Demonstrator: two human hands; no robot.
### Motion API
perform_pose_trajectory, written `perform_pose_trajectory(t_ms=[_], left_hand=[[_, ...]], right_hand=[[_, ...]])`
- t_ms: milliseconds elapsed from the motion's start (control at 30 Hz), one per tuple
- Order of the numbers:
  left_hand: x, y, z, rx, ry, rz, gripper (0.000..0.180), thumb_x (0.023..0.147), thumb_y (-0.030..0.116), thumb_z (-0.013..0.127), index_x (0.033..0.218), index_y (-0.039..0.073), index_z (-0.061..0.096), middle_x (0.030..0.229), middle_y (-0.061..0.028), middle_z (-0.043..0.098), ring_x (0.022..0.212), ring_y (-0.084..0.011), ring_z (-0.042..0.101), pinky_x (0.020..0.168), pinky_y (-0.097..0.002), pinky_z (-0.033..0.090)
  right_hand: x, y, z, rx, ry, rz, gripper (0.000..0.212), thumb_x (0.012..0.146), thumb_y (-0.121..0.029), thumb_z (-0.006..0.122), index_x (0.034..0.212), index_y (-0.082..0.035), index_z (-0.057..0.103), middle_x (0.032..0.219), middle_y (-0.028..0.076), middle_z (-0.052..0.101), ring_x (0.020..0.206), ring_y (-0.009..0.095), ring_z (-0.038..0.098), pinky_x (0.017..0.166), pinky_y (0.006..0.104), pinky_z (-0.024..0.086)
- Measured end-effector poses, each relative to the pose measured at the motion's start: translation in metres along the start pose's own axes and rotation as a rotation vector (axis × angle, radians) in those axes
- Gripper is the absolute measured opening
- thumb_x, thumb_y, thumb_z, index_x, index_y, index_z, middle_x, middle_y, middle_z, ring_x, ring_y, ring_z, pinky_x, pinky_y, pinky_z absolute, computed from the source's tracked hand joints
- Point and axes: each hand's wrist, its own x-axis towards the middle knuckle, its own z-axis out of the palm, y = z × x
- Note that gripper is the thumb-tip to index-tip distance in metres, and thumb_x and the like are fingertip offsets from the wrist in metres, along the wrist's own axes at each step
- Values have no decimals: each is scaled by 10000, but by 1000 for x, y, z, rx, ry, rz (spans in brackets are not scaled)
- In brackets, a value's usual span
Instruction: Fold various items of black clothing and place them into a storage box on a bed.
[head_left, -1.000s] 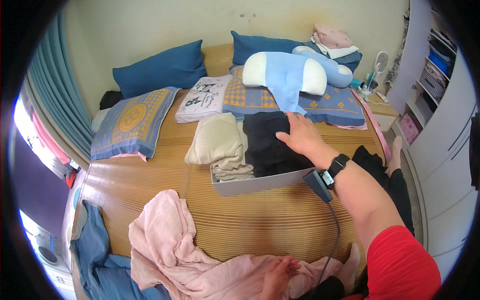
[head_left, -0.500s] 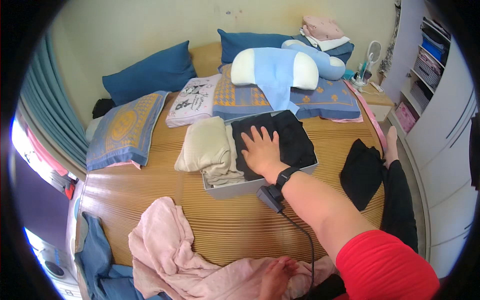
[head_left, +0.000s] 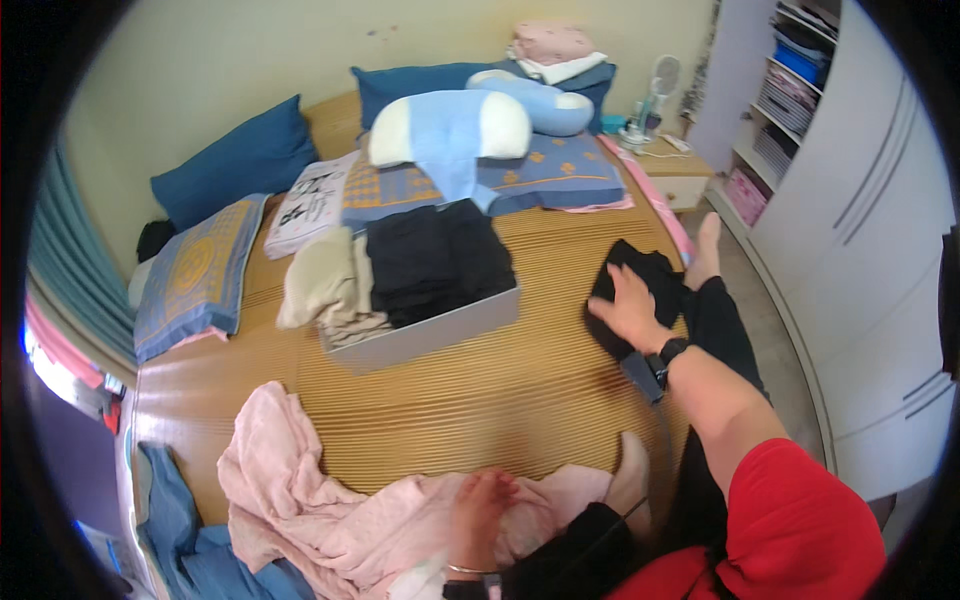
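My right hand [head_left: 628, 305], with a black watch-like band and a small dark device at the wrist, lies over a folded black garment [head_left: 655, 270] on the bed. Its fingers are spread, and no grip on the cloth shows. Low in the picture, my left hand [head_left: 483, 510] is at the pink blanket [head_left: 370, 525]; blur keeps me from telling how its fingers are set. A grey box [head_left: 430, 333] sits mid-bed, holding folded black clothes [head_left: 440, 260] and a cream knitted garment [head_left: 325, 280] that bulges over its left side.
Behind the box lie patterned pillows [head_left: 565, 172] and a blue-and-white cushion [head_left: 450, 130]. Blue denim clothing [head_left: 200, 535] is bunched at the lower left. My legs, in black trousers [head_left: 725, 330], stretch along the right side. A nightstand [head_left: 685, 185] and white wardrobe [head_left: 850, 250] stand beyond.
My right hand has left the black clothes in the box and moved right, onto the loose black garment. The view has shifted to the right. My left hand remains by the pink blanket.
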Motion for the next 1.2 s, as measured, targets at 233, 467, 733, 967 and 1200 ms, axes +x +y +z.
perform_pose_trajectory(t_ms=[233,467,733,967,1200], left_hand=[[-6,-2,7,72,10,53,219,905,231,494,953,22,539,818,-106,611,716,-220,611,627,-348,516],[-8,-10,22,122,47,60,197,903,226,512,928,35,555,795,-94,626,670,-194,615,599,-313,505],[-15,-22,28,153,18,68,213,909,225,491,913,17,534,831,-133,619,698,-217,618,649,-352,527],[-17,-23,29,183,-32,63,202,899,218,509,915,19,537,858,-132,615,726,-223,621,677,-363,530],[-19,-19,46,-130,-154,-38,437,918,418,423,994,0,522,992,-203,586,897,-277,594,772,-409,500]], right_hand=[[-64,4,-13,-197,-438,24,932,649,-402,717,1371,-49,244,1444,154,172,1315,344,209,1020,438,308],[-85,-4,-18,464,-468,-427,560,685,-290,671,1167,-48,521,1120,194,528,1034,345,509,908,372,416],[-61,55,-13,154,-229,-255,692,636,-24,603,1293,-90,397,1352,203,349,1189,377,383,1008,385,321],[-57,46,-19,-102,-263,-28,295,661,-131,637,951,-84,611,935,98,599,964,297,543,829,427,431],[-128,-47,-49,436,-215,-591,320,592,-134,667,880,-42,561,846,139,563,815,335,544,710,416,441]])
